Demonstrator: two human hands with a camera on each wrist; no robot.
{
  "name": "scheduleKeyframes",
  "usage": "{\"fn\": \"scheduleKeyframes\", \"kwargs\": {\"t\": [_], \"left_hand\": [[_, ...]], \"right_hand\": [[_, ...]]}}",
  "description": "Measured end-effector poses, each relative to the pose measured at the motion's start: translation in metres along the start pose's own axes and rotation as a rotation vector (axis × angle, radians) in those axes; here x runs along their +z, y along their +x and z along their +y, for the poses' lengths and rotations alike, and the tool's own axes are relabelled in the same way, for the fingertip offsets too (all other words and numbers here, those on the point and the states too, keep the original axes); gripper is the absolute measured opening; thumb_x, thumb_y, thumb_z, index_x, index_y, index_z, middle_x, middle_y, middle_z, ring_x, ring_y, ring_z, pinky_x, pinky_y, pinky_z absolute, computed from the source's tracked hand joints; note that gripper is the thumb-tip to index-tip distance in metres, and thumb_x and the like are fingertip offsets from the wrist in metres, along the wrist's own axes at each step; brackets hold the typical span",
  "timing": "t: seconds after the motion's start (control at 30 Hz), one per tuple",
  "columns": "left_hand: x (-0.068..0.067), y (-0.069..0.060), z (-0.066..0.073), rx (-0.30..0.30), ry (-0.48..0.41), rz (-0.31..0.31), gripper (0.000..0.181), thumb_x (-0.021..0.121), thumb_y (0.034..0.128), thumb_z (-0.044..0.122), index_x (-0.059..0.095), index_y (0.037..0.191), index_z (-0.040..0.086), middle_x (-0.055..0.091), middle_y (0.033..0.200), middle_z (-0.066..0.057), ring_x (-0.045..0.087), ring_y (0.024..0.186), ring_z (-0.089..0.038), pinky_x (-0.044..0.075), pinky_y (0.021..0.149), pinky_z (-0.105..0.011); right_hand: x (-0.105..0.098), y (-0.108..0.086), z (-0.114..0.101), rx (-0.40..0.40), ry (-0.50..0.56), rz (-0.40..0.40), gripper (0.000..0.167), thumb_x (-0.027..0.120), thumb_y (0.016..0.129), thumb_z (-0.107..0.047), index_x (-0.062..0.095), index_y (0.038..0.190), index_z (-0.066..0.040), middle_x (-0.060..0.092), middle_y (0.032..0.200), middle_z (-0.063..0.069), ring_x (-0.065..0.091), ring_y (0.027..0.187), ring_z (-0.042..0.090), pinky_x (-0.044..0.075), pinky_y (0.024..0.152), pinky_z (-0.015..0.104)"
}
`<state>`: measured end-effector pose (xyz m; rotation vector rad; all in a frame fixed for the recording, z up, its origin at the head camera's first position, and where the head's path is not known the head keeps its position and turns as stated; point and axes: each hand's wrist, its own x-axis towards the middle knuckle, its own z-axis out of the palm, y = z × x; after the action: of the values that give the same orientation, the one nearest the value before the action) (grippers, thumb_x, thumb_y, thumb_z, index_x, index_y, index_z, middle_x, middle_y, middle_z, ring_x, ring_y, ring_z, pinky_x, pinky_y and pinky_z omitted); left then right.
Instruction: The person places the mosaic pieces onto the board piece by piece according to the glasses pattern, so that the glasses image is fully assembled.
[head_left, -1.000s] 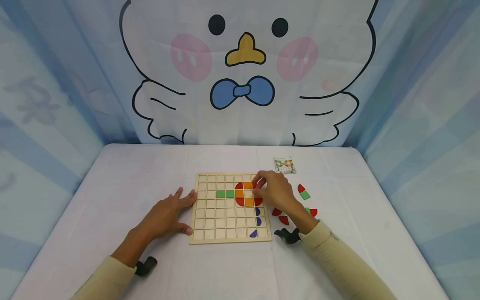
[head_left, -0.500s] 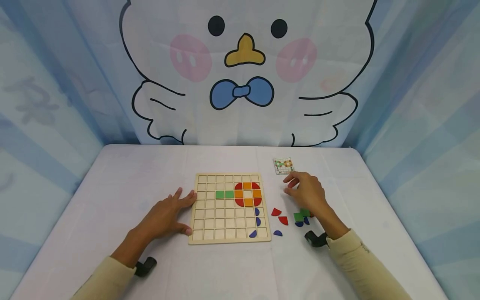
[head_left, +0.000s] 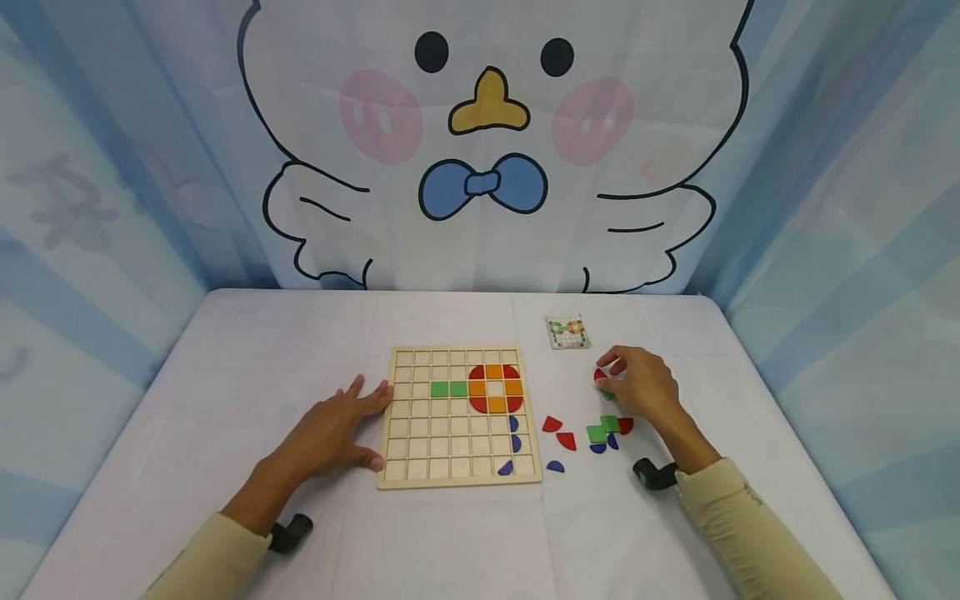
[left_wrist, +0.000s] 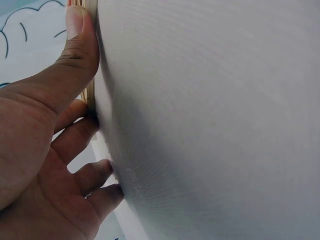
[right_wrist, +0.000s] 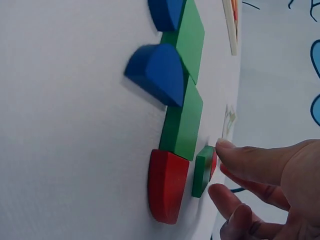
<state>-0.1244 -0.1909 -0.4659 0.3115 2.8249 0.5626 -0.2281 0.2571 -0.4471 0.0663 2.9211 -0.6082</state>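
The right hand (head_left: 641,385) has left the mid-frame board (head_left: 450,429), its red-orange ring (head_left: 494,372) now closed, for a red block (head_left: 599,375) centre-right, fingers narrow, pinch unclear, the left hand (head_left: 341,427) spread against the board.

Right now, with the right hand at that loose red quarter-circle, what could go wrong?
The right hand is at the red quarter-circle, with a green square right beside it, so a grasp might nudge the square.

The left hand touches the left edge of the wooden grid board; a push could slide it into the blue half-circle just off its right edge.
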Motion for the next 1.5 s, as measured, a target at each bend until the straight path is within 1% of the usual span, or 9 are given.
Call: {"fn": "scheduleKeyframes", "kwargs": {"t": [0.3, 0.53, 0.67, 0.8, 0.9, 1.13, 1.3, 1.5], "left_hand": [[0.001, 0.000, 0.000, -0.004, -0.007, -0.001, 0.115, 0.096, 0.0697, 0.044, 0.038, 0.165, 0.018, 0.029, 0.171, -0.029, 0.036, 0.144, -0.070, 0.039, 0.115, -0.074], [0.001, 0.000, 0.000, 0.004, -0.002, 0.002, 0.114, 0.096, 0.0701, 0.044, 0.038, 0.165, 0.018, 0.030, 0.171, -0.027, 0.037, 0.144, -0.070, 0.039, 0.115, -0.074], [0.001, 0.000, 0.000, 0.004, 0.004, 0.001, 0.114, 0.096, 0.0700, 0.044, 0.038, 0.165, 0.018, 0.030, 0.171, -0.027, 0.037, 0.144, -0.070, 0.039, 0.115, -0.074], [0.000, 0.000, -0.001, 0.002, 0.008, -0.001, 0.115, 0.096, 0.0703, 0.044, 0.038, 0.165, 0.018, 0.029, 0.171, -0.029, 0.037, 0.144, -0.071, 0.040, 0.115, -0.074], [0.000, 0.000, -0.001, 0.005, 0.005, 0.000, 0.114, 0.096, 0.0703, 0.044, 0.038, 0.165, 0.018, 0.030, 0.171, -0.028, 0.037, 0.144, -0.071, 0.039, 0.115, -0.074], [0.001, 0.000, -0.001, 0.001, 0.006, 0.005, 0.114, 0.096, 0.0702, 0.044, 0.039, 0.165, 0.018, 0.030, 0.171, -0.027, 0.037, 0.144, -0.070, 0.039, 0.115, -0.074], [0.003, 0.001, -0.002, -0.001, 0.010, 0.007, 0.114, 0.096, 0.0701, 0.044, 0.038, 0.165, 0.019, 0.029, 0.171, -0.029, 0.037, 0.144, -0.070, 0.039, 0.115, -0.074], [0.004, 0.001, -0.003, 0.008, 0.017, 0.014, 0.114, 0.096, 0.0703, 0.044, 0.039, 0.165, 0.018, 0.029, 0.171, -0.028, 0.038, 0.144, -0.070, 0.039, 0.115, -0.074]], "right_hand": [[0.006, 0.007, -0.001, 0.012, -0.025, -0.027, 0.032, 0.082, 0.095, -0.025, 0.070, 0.122, -0.013, 0.072, 0.104, 0.014, 0.064, 0.085, 0.028, 0.053, 0.068, 0.037], [0.008, 0.008, -0.004, 0.016, -0.007, -0.012, 0.033, 0.085, 0.092, -0.029, 0.066, 0.113, -0.011, 0.071, 0.101, 0.014, 0.063, 0.086, 0.028, 0.052, 0.066, 0.035], [0.009, 0.007, -0.005, -0.020, 0.022, 0.008, 0.032, 0.087, 0.090, -0.030, 0.064, 0.104, -0.012, 0.068, 0.093, 0.011, 0.060, 0.082, 0.027, 0.048, 0.062, 0.033], [0.010, 0.006, -0.010, -0.071, 0.065, 0.009, 0.025, 0.086, 0.092, -0.028, 0.068, 0.103, -0.013, 0.066, 0.089, 0.009, 0.058, 0.080, 0.026, 0.047, 0.061, 0.032], [0.011, 0.003, -0.017, -0.096, 0.085, 0.013, 0.020, 0.084, 0.093, -0.027, 0.071, 0.103, -0.015, 0.067, 0.090, 0.009, 0.058, 0.083, 0.026, 0.047, 0.065, 0.033], [0.015, 0.001, -0.040, -0.168, 0.147, 0.022, 0.021, 0.086, 0.092, -0.022, 0.069, 0.101, -0.013, 0.071, 0.093, 0.008, 0.059, 0.092, 0.027, 0.046, 0.078, 0.037], [0.021, 0.000, -0.058, -0.225, 0.169, 0.014, 0.017, 0.086, 0.092, -0.021, 0.073, 0.101, -0.015, 0.074, 0.095, 0.007, 0.061, 0.094, 0.026, 0.047, 0.081, 0.037], [0.028, -0.002, -0.083, -0.264, 0.172, 0.023, 0.008, 0.085, 0.092, -0.019, 0.078, 0.094, -0.019, 0.077, 0.102, 0.005, 0.061, 0.094, 0.025, 0.050, 0.083, 0.039]]}}
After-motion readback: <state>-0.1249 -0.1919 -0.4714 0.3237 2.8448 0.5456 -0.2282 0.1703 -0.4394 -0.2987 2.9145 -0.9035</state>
